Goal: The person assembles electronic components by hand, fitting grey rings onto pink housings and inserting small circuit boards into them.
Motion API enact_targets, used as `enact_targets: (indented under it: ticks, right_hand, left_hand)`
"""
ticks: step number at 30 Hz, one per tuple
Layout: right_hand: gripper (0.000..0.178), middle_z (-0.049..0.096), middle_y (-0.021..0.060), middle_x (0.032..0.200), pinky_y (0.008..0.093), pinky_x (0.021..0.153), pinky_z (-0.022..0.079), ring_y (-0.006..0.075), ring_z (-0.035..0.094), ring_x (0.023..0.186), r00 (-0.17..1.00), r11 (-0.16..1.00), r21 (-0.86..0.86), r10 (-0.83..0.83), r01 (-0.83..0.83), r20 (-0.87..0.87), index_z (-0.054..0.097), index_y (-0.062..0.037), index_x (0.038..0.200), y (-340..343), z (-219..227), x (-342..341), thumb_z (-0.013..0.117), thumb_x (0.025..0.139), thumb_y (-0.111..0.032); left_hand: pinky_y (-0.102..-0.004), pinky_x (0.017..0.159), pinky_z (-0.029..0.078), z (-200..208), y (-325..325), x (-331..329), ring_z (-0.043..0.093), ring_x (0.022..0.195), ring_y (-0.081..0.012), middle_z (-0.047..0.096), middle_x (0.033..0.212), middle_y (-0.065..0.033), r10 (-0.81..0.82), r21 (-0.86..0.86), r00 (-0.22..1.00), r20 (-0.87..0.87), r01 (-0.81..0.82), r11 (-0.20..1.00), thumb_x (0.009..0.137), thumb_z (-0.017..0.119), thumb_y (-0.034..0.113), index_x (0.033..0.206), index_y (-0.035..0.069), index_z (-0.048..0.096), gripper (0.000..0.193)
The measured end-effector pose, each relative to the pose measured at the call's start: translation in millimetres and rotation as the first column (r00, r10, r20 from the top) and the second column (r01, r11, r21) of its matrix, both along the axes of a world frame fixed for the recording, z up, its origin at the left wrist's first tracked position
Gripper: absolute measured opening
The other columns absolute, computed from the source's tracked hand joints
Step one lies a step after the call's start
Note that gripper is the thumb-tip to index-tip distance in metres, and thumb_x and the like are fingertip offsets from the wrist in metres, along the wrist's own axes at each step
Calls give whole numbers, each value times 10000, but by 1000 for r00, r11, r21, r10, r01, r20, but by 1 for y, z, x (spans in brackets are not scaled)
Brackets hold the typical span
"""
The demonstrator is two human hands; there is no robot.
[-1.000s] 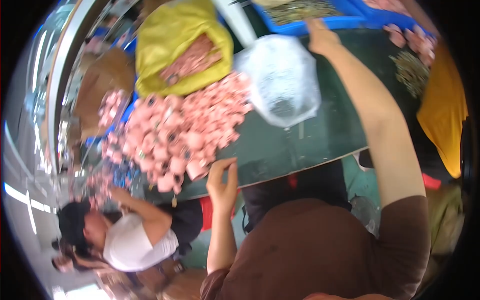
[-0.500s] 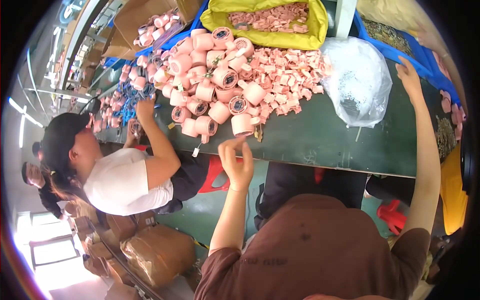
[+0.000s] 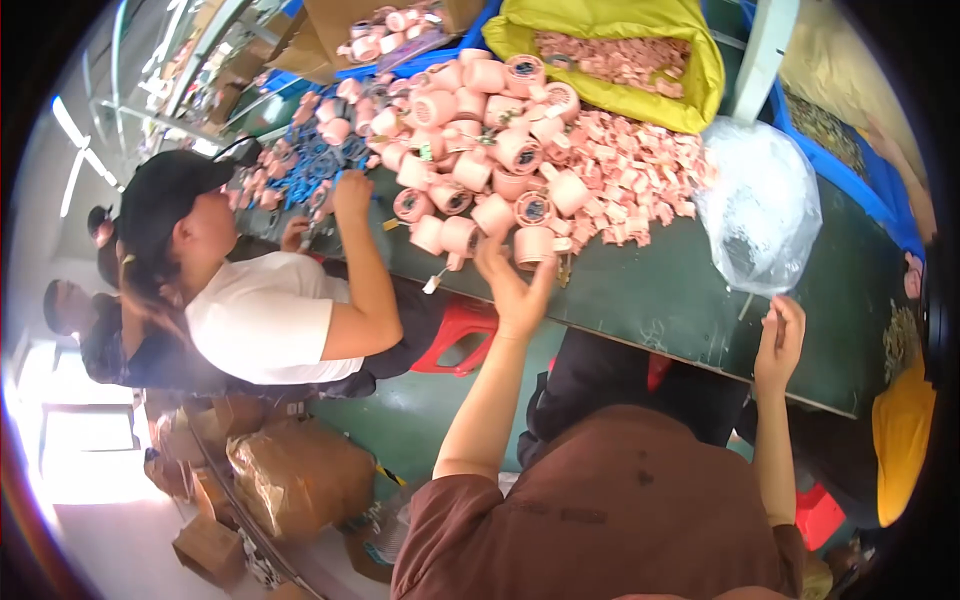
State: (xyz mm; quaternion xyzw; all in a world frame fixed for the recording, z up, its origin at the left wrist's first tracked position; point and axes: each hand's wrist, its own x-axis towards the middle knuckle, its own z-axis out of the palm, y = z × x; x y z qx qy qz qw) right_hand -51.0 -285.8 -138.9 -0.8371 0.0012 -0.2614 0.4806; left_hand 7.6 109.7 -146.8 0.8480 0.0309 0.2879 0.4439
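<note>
My left hand point(image 3: 515, 292) is at the near edge of a heap of pink plastic motor housings point(image 3: 470, 165). Its thumb and fingers are spread beside the nearest pink motor housing point(image 3: 534, 246), and a firm grip on it does not show. Over the front part of the table, just below a clear plastic bag point(image 3: 760, 205) of small pale pieces, is my right hand point(image 3: 779, 345). Its fingers are curled in toward the thumb; what they hold, if anything, is too small to make out. Small pink plastic parts point(image 3: 640, 170) lie piled right of the housings.
Behind the piles stands a yellow-lined bin point(image 3: 705, 75) of small pink pieces. A white post point(image 3: 765, 60) rises beside it, and a blue bin point(image 3: 835, 150) is at the right. At my left, a co-worker in a white top point(image 3: 265, 315) handles parts at the green table point(image 3: 640, 300).
My left hand has gone from pinched fingers to spread ones at the nearest housing. My right hand has come back from the blue bin to the table's front, its fingers now curled. The view has shifted.
</note>
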Motion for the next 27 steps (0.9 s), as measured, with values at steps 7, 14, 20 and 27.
enact_targets:
  ticks: [7, 14, 20, 27]
  right_hand:
    - [170, 574, 59, 1129, 241, 780, 446, 112, 531, 937, 1000, 995, 103, 6, -4, -12, 616, -1, 1092, -7, -12, 7, 512, 978, -73]
    - [169, 594, 47, 1101, 239, 800, 444, 106, 541, 944, 996, 985, 166, 49, -36, -73, 619, -9, 1091, -11, -21, 11, 522, 980, -92]
    - [236, 609, 76, 1143, 274, 867, 458, 152, 571, 1005, 988, 972, 234, 38, -2, -147, 598, -3, 1168, -31, -43, 5, 494, 999, -131]
    - [254, 601, 76, 1153, 289, 862, 443, 170, 565, 1015, 974, 981, 193, 77, -36, -214, 589, -4, 1179, -36, -48, 11, 493, 1005, -163]
  left_hand:
    - [-495, 1003, 368, 14, -19, 7, 410, 1184, -441, 381, 1275, -244, 127, 231, 991, -27, -118, 966, 692, 824, 308, 1340, 8, 355, 855]
    - [-455, 983, 405, 11, -12, 5, 436, 1188, -422, 393, 1276, -237, 130, 182, 990, 49, -137, 974, 799, 748, 249, 1328, -6, 374, 697]
    - [-456, 1053, 332, -6, -5, 4, 398, 1225, -425, 407, 1298, -256, 72, 134, 992, 101, -85, 987, 866, 669, 204, 1330, -25, 404, 580]
    - [-365, 1054, 329, -8, 18, -12, 422, 1233, -301, 420, 1298, -180, -4, -199, 999, 48, 14, 980, 935, 604, 249, 1373, 3, 402, 542]
